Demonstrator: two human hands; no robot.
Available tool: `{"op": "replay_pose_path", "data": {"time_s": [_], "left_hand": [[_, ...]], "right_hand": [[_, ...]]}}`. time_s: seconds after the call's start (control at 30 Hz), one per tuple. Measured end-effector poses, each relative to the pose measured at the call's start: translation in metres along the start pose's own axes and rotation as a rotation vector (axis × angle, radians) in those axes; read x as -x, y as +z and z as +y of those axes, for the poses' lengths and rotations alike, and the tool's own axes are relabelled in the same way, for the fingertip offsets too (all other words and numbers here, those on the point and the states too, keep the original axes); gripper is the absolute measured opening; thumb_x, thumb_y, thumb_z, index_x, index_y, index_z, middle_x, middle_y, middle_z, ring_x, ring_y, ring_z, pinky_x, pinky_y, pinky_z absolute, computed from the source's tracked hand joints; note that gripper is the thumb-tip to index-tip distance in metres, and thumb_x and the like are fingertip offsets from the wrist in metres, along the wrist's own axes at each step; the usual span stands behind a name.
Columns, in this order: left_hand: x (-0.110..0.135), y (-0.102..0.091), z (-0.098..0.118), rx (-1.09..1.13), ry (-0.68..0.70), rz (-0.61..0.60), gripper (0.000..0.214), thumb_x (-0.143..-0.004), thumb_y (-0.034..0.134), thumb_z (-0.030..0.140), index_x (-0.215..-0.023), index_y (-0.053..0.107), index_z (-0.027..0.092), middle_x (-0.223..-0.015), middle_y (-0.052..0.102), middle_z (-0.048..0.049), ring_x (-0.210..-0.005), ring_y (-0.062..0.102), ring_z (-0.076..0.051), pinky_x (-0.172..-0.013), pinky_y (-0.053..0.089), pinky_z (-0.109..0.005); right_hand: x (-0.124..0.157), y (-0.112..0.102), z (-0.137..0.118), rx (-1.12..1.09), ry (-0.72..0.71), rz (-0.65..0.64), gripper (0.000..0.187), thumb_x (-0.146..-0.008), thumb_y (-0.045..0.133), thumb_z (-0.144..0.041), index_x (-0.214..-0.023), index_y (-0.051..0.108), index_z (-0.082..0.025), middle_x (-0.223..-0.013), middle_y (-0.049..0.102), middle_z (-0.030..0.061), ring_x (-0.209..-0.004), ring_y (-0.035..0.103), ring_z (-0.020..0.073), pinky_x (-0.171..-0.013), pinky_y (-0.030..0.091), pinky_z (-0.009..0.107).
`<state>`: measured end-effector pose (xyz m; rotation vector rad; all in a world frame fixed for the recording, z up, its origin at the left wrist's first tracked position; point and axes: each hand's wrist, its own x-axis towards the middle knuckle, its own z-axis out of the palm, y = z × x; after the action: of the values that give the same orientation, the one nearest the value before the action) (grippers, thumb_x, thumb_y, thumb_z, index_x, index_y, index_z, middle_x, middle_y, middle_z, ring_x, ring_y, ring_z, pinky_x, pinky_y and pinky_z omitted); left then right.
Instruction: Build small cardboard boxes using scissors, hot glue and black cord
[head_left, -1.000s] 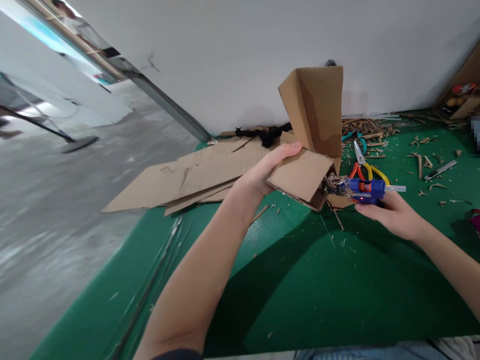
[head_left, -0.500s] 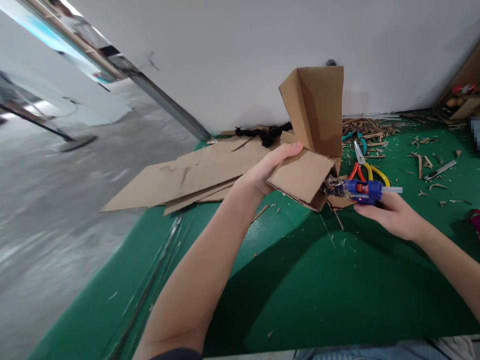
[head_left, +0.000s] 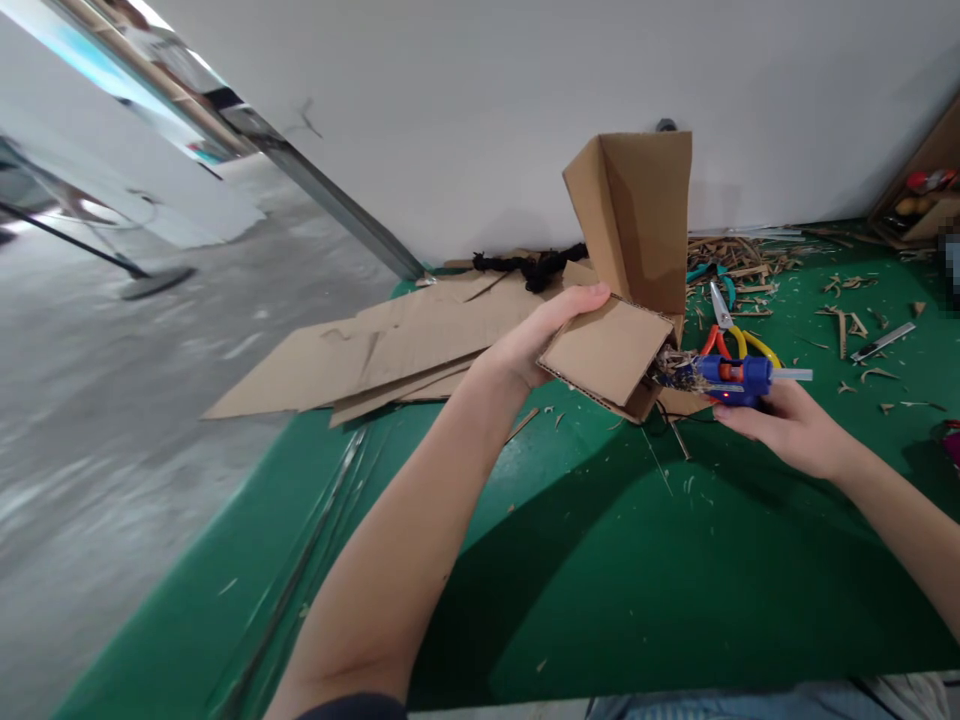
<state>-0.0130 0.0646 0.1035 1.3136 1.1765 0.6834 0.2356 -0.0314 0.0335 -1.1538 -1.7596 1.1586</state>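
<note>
My left hand point(head_left: 551, 330) grips a small cardboard box point(head_left: 606, 352) by its far left side, thumb on the top edge, holding it above the table. In my right hand point(head_left: 791, 428) is a blue hot glue gun point(head_left: 739, 378) with a clear glue stick poking out of its rear and a small red light lit. The gun's nozzle end, crusted with brown scraps, points into the box's open right end; its tip is hidden there. Behind the box stands a taller folded cardboard piece point(head_left: 649, 215). Scissors point(head_left: 724, 315) with orange and yellow handles lie just beyond the gun.
Flat cardboard sheets point(head_left: 405, 345) lie on the green table point(head_left: 600, 600) at left, with a black cloth-like bundle point(head_left: 532, 268) behind them. Cardboard scraps point(head_left: 742, 258) and a utility knife point(head_left: 883, 342) are at right. A wall point(head_left: 465, 130) rises along the back.
The glue gun and my right hand have shifted very slightly to the right in view, as has the box. Both grips stay the same.
</note>
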Motion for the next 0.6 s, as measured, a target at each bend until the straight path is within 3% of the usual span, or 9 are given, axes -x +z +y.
{"op": "replay_pose_path", "data": {"time_s": [0.13, 0.33, 0.6], "left_hand": [[-0.004, -0.002, -0.001, 0.082, -0.041, -0.060, 0.037, -0.089, 0.050, 0.045, -0.086, 0.072, 0.015, -0.083, 0.074, -0.0057, -0.073, 0.070, -0.018, -0.064, 0.052, -0.024], [-0.014, -0.006, -0.006, 0.038, -0.052, -0.049, 0.037, -0.089, 0.052, 0.047, -0.088, 0.071, 0.016, -0.079, 0.073, -0.0057, -0.072, 0.070, -0.019, -0.065, 0.052, -0.025], [-0.007, -0.002, -0.005, 0.100, -0.064, -0.073, 0.037, -0.088, 0.052, 0.046, -0.083, 0.072, 0.016, -0.083, 0.074, -0.0059, -0.071, 0.069, -0.017, -0.067, 0.052, -0.024]], "right_hand": [[0.001, 0.000, 0.003, 0.042, -0.010, 0.002, 0.029, -0.093, 0.059, -0.046, -0.098, 0.068, -0.019, -0.075, 0.057, 0.0008, -0.070, 0.049, 0.0159, -0.063, 0.040, 0.028], [0.001, 0.000, 0.004, 0.103, -0.029, 0.003, 0.031, -0.094, 0.058, -0.046, -0.107, 0.069, -0.020, -0.082, 0.065, 0.0031, -0.078, 0.057, 0.0200, -0.068, 0.045, 0.031], [0.001, -0.001, 0.001, 0.151, -0.006, 0.013, 0.031, -0.093, 0.058, -0.046, -0.102, 0.071, -0.019, -0.077, 0.065, 0.0033, -0.076, 0.059, 0.0208, -0.063, 0.045, 0.030]]}}
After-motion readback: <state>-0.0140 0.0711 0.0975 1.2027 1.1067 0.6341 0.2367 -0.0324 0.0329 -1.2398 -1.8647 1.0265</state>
